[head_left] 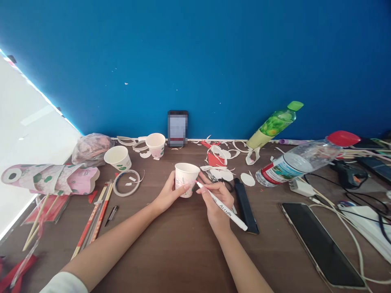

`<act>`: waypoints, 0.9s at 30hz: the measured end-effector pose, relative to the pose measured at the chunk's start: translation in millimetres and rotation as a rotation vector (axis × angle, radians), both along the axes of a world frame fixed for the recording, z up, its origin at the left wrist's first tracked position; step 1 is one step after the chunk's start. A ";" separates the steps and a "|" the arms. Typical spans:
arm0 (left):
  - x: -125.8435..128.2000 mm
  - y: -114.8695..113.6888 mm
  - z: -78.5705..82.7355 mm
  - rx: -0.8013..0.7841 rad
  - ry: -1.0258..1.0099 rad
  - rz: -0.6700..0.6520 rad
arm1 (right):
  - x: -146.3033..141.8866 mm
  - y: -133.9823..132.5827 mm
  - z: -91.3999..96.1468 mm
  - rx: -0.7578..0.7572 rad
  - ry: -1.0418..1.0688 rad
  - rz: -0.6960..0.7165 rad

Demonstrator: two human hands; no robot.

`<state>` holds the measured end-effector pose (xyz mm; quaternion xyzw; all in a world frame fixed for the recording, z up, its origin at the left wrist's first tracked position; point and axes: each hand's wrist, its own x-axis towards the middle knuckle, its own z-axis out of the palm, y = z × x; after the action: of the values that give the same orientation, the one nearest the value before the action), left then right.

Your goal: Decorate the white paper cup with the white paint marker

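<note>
Paper cup (185, 179): held upright over the middle of the brown table (180, 256), between the 2 hands; its wall is printed in pink and green. Whether its base is rested on the tabletop cannot be told.
Left hand (169, 194): closed around the cup's left side, with the thumb laid across the lower front; the other fingers are mostly hidden behind the cup.
Right hand (218, 201): fingers bent narrowly around a white marker (230, 213), which is gripped near its tip.
Marker tip: pointed at the cup's right side; whether the wall is touched cannot be told.
Spare cups: 2 are stood upright to the left, the rear cup (157, 151) near the wall (195, 61) and the front cup (119, 163) beside a tape roll (116, 189).
Phones: 2 are seen, a small phone (178, 129) propped upright at the wall and a large phone (322, 246) laid flat at the right.
Bottles: 2 are placed at the right, a green-capped bottle (271, 127) and a red-capped bottle (301, 162).
Paper scraps (247, 179): strewn behind the right hand, near a dark case (246, 207).
Chopsticks (102, 213): laid left of a small pen (111, 215), partly in red wrappers.
</note>
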<state>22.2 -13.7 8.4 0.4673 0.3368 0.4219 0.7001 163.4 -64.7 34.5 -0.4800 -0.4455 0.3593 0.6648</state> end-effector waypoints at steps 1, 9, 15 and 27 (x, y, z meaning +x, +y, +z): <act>-0.1 0.0 0.4 -0.001 0.002 0.003 | 0.3 0.0 0.6 0.003 -0.003 -0.004; -0.5 -0.1 0.5 -0.020 0.003 0.014 | -2.7 -0.2 0.6 0.028 0.018 0.017; -1.5 0.0 0.2 -0.022 -0.002 -0.003 | -3.1 -0.3 0.0 0.016 -0.009 0.000; -1.3 0.7 3.5 -0.029 -0.027 -0.017 | -2.2 1.3 5.8 -0.014 -0.048 -0.044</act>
<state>21.0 -13.0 11.9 0.4543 0.3294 0.4171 0.7149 161.2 -63.4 40.3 -0.5027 -0.4479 0.3360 0.6586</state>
